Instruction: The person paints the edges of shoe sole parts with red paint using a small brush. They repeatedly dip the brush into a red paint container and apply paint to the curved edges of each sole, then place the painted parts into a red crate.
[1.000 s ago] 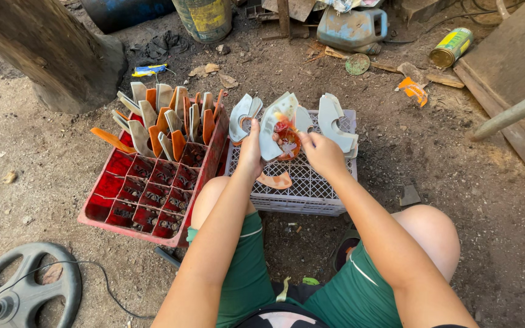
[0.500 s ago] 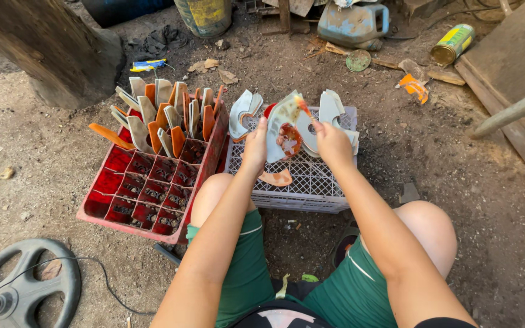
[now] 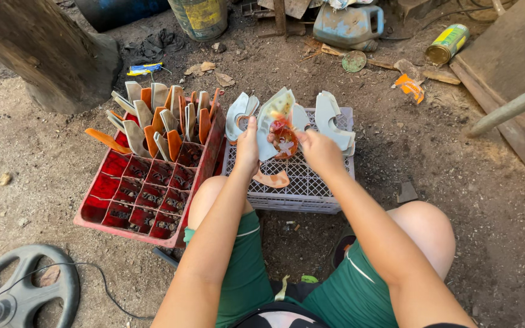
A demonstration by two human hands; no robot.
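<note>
Left hand (image 3: 247,147): closed around the left edge of a curved grey-and-orange piece (image 3: 276,124), thumb side uppermost. Right hand (image 3: 318,150): also closed, gripping the same piece from its right side; the fingertips are hidden behind the piece, so how they lie cannot be told. The piece is held upright between both hands, above the far half of a pale grey plastic crate (image 3: 302,182) turned bottom-up, and its centre shows a reddish-orange patch.

On the crate's mesh top, at 6 o'clock from the hands, lies a single orange crescent-shaped piece (image 3: 271,179). At 11 o'clock from the left hand, a grey curved piece (image 3: 238,112) stands at the crate's far left edge. At 2 o'clock from the right hand, more grey curved pieces (image 3: 332,121) are stacked at the far right corner.

At 9 o'clock, just beside the grey crate and touching it, sits a red compartmented crate (image 3: 147,194). Its far compartments hold upright grey and orange pieces (image 3: 159,118); its near compartments show only small dark items at the bottom, too small to identify.

The person sits on bare dirt, knees either side of the grey crate, wearing green shorts (image 3: 250,273). A dark weight plate (image 3: 22,291) lies at 8 o'clock, well apart. A blue jerrycan (image 3: 347,24) stands at 12 o'clock, and a tree trunk (image 3: 44,54) at 10 o'clock.
</note>
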